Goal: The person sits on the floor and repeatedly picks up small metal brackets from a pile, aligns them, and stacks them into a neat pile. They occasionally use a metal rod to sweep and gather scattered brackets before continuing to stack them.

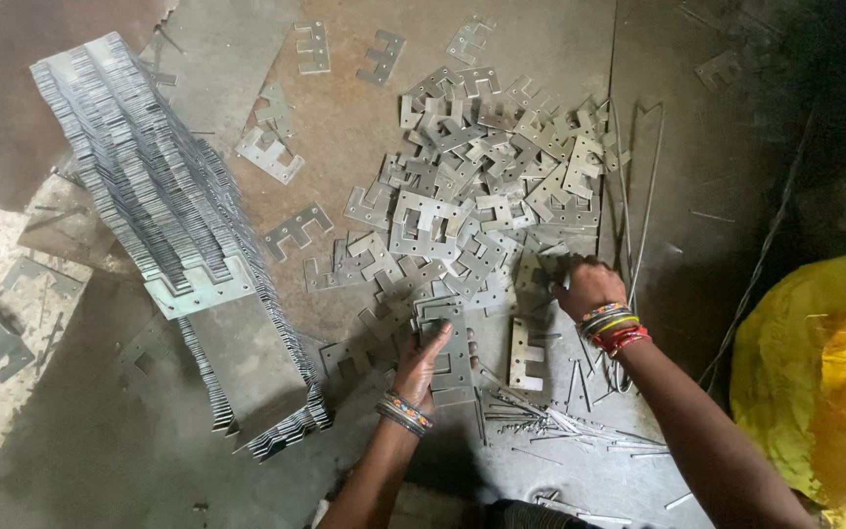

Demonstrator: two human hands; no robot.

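Left hand grips a small stack of notched metal plates, thumb over the near edge; stack sits on the floor at the near edge of the loose pile of plates. Right hand is fingers-down in that pile; whether it has closed on a plate, can't tell. Loose plates: dozens, uncountable. Two long stacked rows at left. One single plate between the hands. Thin metal rods near the wrists. One yellow cloth at right.

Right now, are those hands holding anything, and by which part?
The left hand holds a small stack of flat metal plates, gripped along its left edge. The right hand reaches into the loose pile of plates; whether it holds one cannot be told.
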